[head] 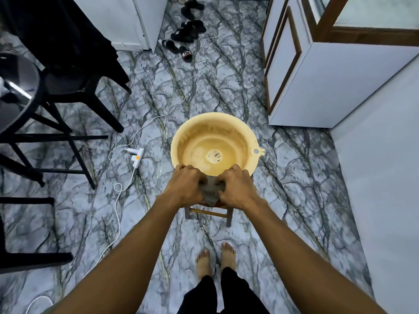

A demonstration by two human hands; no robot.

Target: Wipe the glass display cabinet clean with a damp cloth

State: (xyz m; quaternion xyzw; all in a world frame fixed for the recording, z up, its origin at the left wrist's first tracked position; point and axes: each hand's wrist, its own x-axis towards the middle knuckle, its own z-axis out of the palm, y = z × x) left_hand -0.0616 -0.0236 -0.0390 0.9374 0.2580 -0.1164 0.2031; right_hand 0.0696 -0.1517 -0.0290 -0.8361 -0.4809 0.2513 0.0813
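- Left hand [186,185] and right hand [235,186] both clench a grey cloth [210,189] between them.
- They hold it at the near rim of a yellow basin [247,134] on a wooden stool [209,213].

We see cool, even light; the round yellow plastic basin [195,134] is sharp, the marbled grey floor [294,189] far from it blurred and bowed

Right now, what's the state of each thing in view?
basin, upright on stool, seemingly holding water.
cloth, bunched over basin's near rim.
left hand, gripping cloth.
right hand, gripping cloth.
power strip, on floor, one plug in.
cabinet, lower doors shut.
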